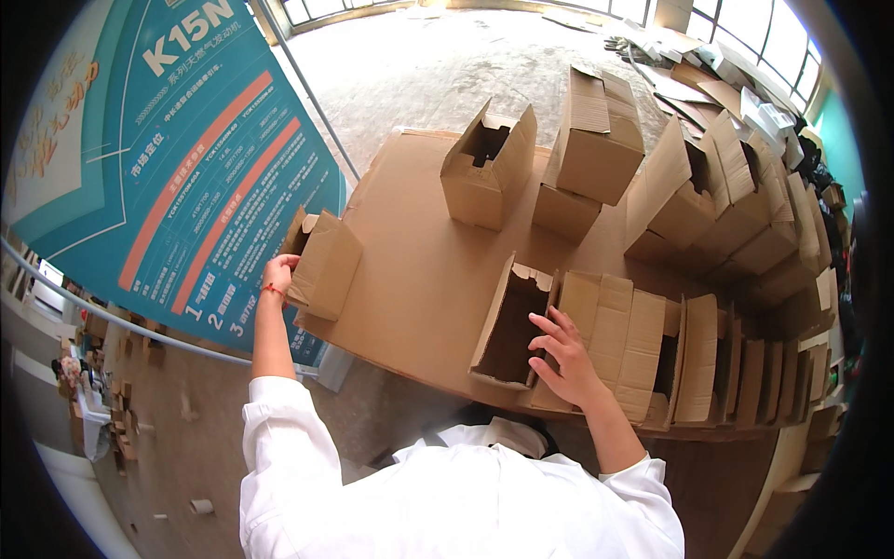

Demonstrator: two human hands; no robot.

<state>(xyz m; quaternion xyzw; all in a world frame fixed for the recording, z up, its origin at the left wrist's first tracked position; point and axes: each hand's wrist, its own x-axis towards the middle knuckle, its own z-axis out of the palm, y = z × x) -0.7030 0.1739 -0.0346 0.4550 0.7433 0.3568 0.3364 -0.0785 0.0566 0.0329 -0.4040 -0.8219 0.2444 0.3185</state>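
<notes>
At the table's left end, my left hand (278,273) is closed on the near left edge of an upright cardboard box (331,265) with its top flaps raised. My right hand (570,361) has its fingers spread, over the right edge of an open cardboard box (494,315); whether the fingertips touch it I cannot tell. Just right of that hand is a box with creased flaps (607,326). Both boxes on the right stand at the near end of a row.
More open boxes (698,354) line the near right side of the cardboard-covered table (410,224). Farther back are a single open box (484,177), a stacked pair (601,154) and another row (675,200). A blue-green banner (186,186) on a metal frame stands at the left.
</notes>
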